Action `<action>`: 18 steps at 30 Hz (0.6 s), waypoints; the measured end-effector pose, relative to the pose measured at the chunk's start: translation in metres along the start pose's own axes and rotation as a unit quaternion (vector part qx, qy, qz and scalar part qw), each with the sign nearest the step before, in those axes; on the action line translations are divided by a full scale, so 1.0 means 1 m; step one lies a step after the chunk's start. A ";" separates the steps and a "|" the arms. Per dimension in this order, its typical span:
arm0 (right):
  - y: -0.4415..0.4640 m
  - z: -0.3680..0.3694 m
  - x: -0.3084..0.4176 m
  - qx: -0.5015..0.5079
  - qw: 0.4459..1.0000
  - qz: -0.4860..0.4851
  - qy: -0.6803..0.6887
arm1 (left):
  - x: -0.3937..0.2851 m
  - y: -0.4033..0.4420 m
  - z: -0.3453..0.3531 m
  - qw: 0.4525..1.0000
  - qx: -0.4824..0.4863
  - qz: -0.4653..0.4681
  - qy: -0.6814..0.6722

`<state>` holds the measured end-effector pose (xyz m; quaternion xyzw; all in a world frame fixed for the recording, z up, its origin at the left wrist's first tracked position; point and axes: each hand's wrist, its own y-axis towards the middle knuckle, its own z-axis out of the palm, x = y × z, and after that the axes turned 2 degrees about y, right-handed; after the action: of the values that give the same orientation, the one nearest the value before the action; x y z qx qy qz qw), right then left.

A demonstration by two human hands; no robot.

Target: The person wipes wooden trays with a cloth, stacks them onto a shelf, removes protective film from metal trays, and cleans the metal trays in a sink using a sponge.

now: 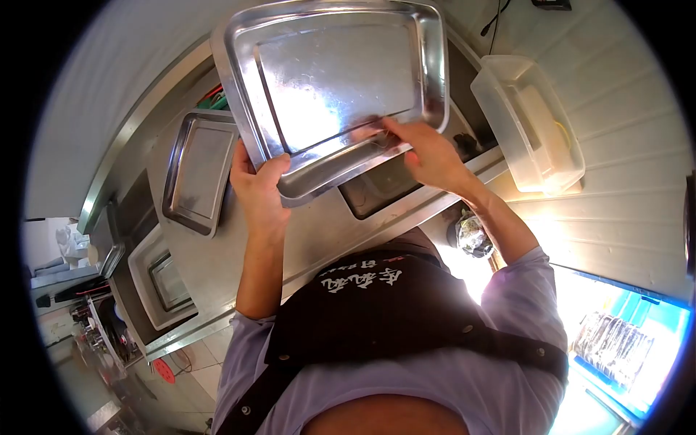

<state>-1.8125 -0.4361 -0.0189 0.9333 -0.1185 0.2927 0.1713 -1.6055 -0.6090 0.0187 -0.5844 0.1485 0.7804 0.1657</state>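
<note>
A shallow rectangular metal tray (348,65) is raised and tilted in front of me, with bright glare on its floor. Its near left corner is in my left hand (261,181), thumb over the rim and the other fingers partly hidden behind. My right hand (431,156) is closed at the near right edge, fingers reaching over the rim to the inside and thumb by the outer side. The fingertips are mirrored in the metal, slightly blurred. To the left, a smaller metal tray (199,174) lies on the steel counter (239,254).
Beneath the raised tray is a sink basin (377,188). A translucent plastic bin (533,123) stands at the right. A pale tub (163,279) sits at the lower left, and a blue crate (660,319) is at the far right. Something green (212,100) shows behind the trays.
</note>
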 end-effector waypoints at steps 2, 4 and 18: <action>-0.003 0.009 0.000 -0.010 0.998 -0.053 0.015 | -0.002 0.001 -0.002 1.000 0.010 -0.008 -0.011; -0.001 0.003 0.003 0.022 0.998 -0.033 0.045 | -0.002 0.000 -0.002 1.000 0.013 -0.010 -0.006; -0.043 -0.015 -0.003 -0.108 0.986 0.010 0.127 | 0.012 0.002 0.004 0.998 0.005 -0.054 -0.037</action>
<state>-1.8090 -0.3903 -0.0200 0.8634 -0.1359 0.3957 0.2819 -1.6132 -0.6081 0.0083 -0.5614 0.1141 0.7907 0.2159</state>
